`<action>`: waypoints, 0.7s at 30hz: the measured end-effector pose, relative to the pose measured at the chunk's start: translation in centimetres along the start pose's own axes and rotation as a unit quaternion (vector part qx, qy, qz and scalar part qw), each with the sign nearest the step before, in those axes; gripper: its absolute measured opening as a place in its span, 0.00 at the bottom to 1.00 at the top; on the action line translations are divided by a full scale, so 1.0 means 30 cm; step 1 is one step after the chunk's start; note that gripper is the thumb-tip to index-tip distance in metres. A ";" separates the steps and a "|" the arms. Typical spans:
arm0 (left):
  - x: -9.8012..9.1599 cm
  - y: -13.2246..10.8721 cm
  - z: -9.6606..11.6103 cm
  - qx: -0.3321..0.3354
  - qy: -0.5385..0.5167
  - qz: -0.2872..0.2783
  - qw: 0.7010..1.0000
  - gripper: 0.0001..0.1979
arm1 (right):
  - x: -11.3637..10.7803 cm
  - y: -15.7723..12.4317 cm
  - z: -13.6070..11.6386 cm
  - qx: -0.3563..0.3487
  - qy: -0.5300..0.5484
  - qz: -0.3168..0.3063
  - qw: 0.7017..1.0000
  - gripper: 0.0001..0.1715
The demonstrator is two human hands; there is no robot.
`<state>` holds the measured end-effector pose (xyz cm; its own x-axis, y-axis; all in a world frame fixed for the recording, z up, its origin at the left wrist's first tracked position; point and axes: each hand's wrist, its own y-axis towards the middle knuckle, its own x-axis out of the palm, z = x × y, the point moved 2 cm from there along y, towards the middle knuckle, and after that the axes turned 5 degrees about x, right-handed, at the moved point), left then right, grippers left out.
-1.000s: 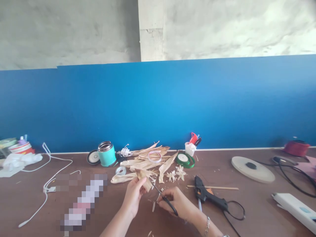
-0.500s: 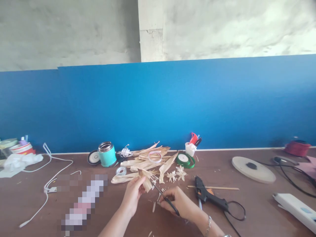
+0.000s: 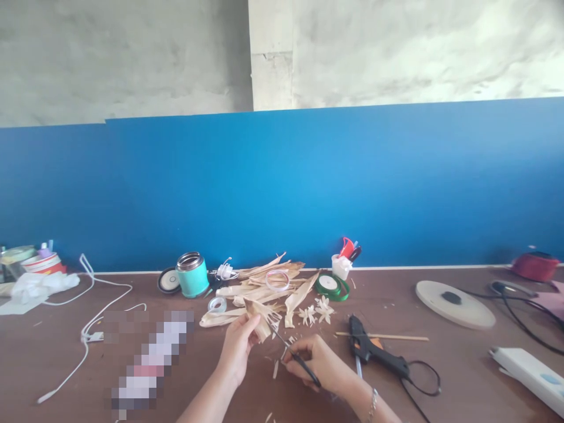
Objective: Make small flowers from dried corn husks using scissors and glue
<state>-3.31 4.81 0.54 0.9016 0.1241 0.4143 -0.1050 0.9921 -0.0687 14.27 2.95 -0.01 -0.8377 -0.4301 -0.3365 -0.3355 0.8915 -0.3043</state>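
My left hand (image 3: 238, 346) pinches a piece of dried corn husk (image 3: 261, 319), fringed at its right edge, just above the brown table (image 3: 440, 364). My right hand (image 3: 319, 359) is closed around the black handles of small scissors (image 3: 294, 354). The blades point up-left, and their tips meet the husk's lower edge. Small husk cuttings (image 3: 275, 368) lie on the table under the hands. Behind them a pile of husks (image 3: 264, 286) lies beside small husk flowers (image 3: 317, 310).
A black glue gun (image 3: 374, 348) with its cord lies right of my hand, a thin stick (image 3: 388, 336) beyond it. A teal jar (image 3: 192, 274), tape rolls, green ribbon (image 3: 329, 284), a pen cup (image 3: 341, 264), a round white disc (image 3: 453, 302) and white cables (image 3: 88, 311) sit around.
Both hands keep their hold on the husk and scissors. The view has shifted slightly, and the hands sit a little to the right.
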 end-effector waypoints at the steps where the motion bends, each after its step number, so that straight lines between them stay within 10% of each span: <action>1: 0.000 -0.001 -0.002 0.002 0.003 0.002 1.000 0.14 | 0.001 0.001 0.002 0.001 -0.001 0.001 1.000 0.12; 21: -0.006 0.001 -0.018 -0.011 0.011 0.022 1.000 0.13 | -0.003 -0.008 -0.010 0.000 0.007 -0.003 1.000 0.15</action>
<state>-3.23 4.81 -0.03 0.9053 0.1674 0.3903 -0.1360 0.9849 -0.1070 14.28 2.82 0.36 -0.8416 -0.4331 -0.3228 -0.3404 0.8892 -0.3056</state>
